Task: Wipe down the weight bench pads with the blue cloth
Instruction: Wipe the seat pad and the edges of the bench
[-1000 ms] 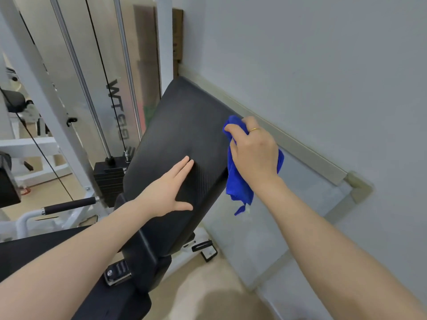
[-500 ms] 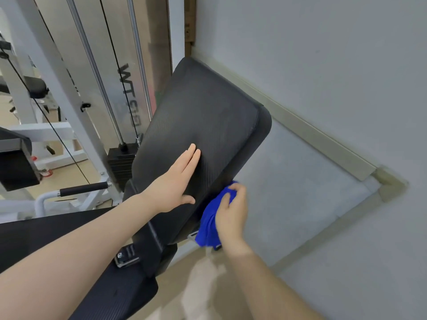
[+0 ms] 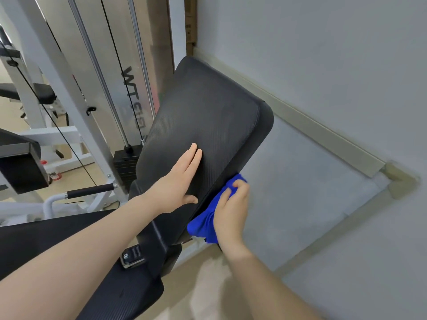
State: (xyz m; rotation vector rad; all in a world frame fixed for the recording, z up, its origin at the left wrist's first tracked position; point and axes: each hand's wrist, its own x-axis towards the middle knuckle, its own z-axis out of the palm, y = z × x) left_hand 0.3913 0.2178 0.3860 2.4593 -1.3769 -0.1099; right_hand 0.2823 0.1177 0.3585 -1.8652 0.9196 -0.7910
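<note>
Blue cloth (image 3: 206, 221), soft and limp, is bunched in the right hand (image 3: 231, 212) against the back pad's (image 3: 203, 116) lower right edge. Gripping it as a wad looks best. Left hand (image 3: 176, 183) lies flat, fingers straight, bracing the pad's face.

Soft, even daylight; my forearms cast faint shadows on the beige floor (image 3: 208, 285). Wide-angle bending at edges, slight blur.
</note>
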